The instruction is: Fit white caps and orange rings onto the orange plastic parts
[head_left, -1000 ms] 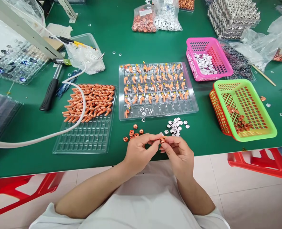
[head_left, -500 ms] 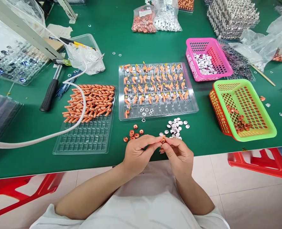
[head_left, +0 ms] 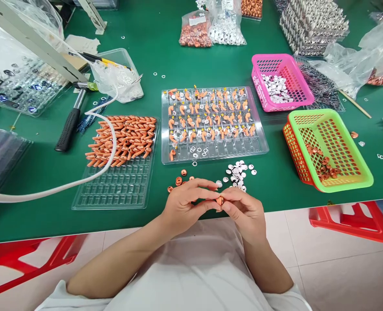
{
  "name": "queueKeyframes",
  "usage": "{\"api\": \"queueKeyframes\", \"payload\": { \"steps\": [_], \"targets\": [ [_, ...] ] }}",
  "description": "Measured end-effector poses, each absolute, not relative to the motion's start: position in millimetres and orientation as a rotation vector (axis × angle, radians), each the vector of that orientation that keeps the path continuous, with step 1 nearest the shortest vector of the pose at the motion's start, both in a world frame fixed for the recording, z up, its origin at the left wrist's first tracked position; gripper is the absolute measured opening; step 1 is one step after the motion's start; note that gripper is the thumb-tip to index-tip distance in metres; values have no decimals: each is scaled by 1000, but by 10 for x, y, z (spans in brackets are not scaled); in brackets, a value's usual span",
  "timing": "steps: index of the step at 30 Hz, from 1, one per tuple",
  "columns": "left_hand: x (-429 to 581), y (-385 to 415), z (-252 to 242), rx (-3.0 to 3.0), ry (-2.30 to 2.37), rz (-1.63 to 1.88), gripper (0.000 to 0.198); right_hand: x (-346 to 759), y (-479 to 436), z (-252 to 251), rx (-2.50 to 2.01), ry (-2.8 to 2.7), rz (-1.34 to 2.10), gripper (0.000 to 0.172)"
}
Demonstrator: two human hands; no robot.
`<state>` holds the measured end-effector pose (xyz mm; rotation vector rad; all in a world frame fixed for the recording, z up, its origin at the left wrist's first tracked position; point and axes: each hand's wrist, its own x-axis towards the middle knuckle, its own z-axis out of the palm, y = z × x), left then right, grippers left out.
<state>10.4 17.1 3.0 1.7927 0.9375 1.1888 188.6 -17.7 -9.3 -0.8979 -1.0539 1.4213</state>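
Where the green table reaches its near edge, the left hand and the right hand are drawn together. Thumbs and forefingers close from either side on one small orange piece, held just above the tabletop. Just beyond the left hand lie a few loose orange rings, and just beyond the right hand a little scatter of white discs. Farther off, in the middle, a clear tray holds rows of bent orange parts. To its left a second clear tray carries a pile of orange tubes, with a white hose curving across it. On the right stands a green basket with some orange bits in it, and a pink basket stands beyond it.
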Motion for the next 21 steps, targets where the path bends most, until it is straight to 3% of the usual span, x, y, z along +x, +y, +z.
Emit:
{"api": "queueKeyframes", "payload": {
  "steps": [8,21],
  "targets": [
    [52,185,101,2039,778,1208,13,1931,-202,-97,-897,-1132,1440,27],
    [53,163,147,2120,810,1194,10,1938,-194,-182,-899,-1170,1408,17]
  ]
}}
